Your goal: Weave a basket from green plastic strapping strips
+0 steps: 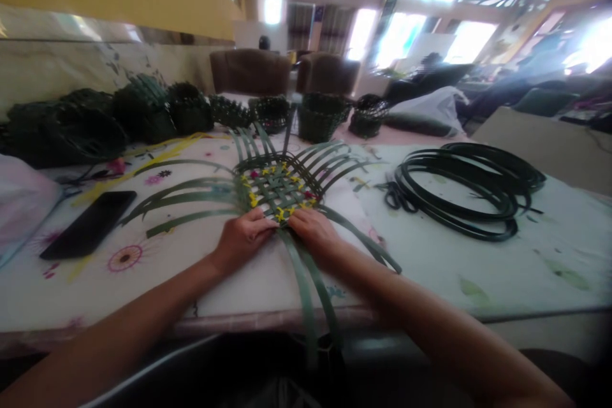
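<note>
A half-woven basket base [272, 194] of flat green strips lies on the table before me, dotted with small yellow ties and a few red ones. Long loose strips [191, 194] fan out from all its sides, and two run down over the table's front edge. My left hand [245, 234] pinches the near edge of the weave. Close beside it, my right hand [310, 227] is closed on the same edge with its fingers curled over the strips. What exactly lies under the fingertips is hidden.
A coil of dark green strip [459, 185] lies at right, with black scissors [400, 197] by it. A black phone [89, 224] is at left. Several woven green baskets [321, 118] line the back. A white plastic bag [430, 111] stands behind the coil.
</note>
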`<move>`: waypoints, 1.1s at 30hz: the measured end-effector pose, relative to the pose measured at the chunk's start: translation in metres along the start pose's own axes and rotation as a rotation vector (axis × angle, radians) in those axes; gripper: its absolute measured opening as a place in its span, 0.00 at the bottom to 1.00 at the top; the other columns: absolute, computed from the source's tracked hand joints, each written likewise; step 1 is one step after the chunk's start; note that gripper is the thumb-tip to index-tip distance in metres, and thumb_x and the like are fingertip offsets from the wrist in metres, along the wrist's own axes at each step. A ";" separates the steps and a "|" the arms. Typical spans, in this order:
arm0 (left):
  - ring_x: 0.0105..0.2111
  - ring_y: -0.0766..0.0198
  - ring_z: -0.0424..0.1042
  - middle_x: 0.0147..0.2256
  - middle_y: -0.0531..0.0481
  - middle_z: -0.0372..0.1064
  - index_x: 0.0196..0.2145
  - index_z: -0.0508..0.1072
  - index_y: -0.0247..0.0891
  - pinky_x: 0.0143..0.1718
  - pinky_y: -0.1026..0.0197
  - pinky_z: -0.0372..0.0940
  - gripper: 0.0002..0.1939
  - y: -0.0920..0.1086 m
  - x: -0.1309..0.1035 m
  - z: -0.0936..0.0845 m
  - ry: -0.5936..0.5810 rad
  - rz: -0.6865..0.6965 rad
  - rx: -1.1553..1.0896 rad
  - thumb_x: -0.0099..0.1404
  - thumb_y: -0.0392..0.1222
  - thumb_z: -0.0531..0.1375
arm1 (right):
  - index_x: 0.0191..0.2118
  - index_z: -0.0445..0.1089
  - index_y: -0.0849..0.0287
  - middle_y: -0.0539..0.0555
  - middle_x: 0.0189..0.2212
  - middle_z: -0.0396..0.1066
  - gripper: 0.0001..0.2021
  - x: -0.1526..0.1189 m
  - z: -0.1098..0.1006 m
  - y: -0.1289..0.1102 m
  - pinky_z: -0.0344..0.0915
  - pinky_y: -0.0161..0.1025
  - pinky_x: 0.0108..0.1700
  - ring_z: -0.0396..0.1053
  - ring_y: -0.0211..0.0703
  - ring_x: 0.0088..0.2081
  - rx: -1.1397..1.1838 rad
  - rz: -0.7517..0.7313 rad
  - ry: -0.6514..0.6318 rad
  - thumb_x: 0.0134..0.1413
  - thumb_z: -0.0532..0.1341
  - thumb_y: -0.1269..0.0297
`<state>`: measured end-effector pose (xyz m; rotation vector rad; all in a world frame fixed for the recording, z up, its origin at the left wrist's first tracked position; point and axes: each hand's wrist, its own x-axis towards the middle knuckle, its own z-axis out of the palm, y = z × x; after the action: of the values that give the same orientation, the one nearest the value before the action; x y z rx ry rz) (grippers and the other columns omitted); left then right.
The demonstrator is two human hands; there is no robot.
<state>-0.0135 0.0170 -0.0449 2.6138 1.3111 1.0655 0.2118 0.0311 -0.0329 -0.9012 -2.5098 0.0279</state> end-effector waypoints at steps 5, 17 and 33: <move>0.38 0.65 0.74 0.39 0.50 0.74 0.37 0.74 0.38 0.36 0.66 0.64 0.07 0.001 0.000 -0.002 -0.051 -0.016 -0.030 0.69 0.35 0.56 | 0.34 0.68 0.61 0.56 0.34 0.70 0.08 0.003 0.004 0.001 0.61 0.40 0.44 0.64 0.42 0.37 -0.057 -0.012 -0.035 0.62 0.54 0.77; 0.25 0.68 0.66 0.30 0.54 0.70 0.28 0.71 0.39 0.23 0.63 0.54 0.10 0.013 -0.007 -0.003 -0.035 0.154 0.361 0.68 0.35 0.55 | 0.40 0.71 0.65 0.59 0.43 0.71 0.07 0.007 0.001 0.003 0.64 0.42 0.46 0.66 0.44 0.44 -0.210 -0.297 -0.242 0.65 0.55 0.72; 0.31 0.69 0.70 0.33 0.52 0.69 0.33 0.71 0.38 0.31 0.68 0.63 0.11 0.004 -0.018 -0.013 -0.168 0.151 0.169 0.73 0.36 0.52 | 0.42 0.70 0.62 0.55 0.37 0.71 0.09 0.006 -0.009 -0.008 0.60 0.39 0.33 0.67 0.43 0.38 -0.196 -0.200 -0.334 0.66 0.53 0.73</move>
<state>-0.0258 -0.0019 -0.0445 2.8916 1.2352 0.7583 0.2072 0.0268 -0.0209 -0.7655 -2.9459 -0.1457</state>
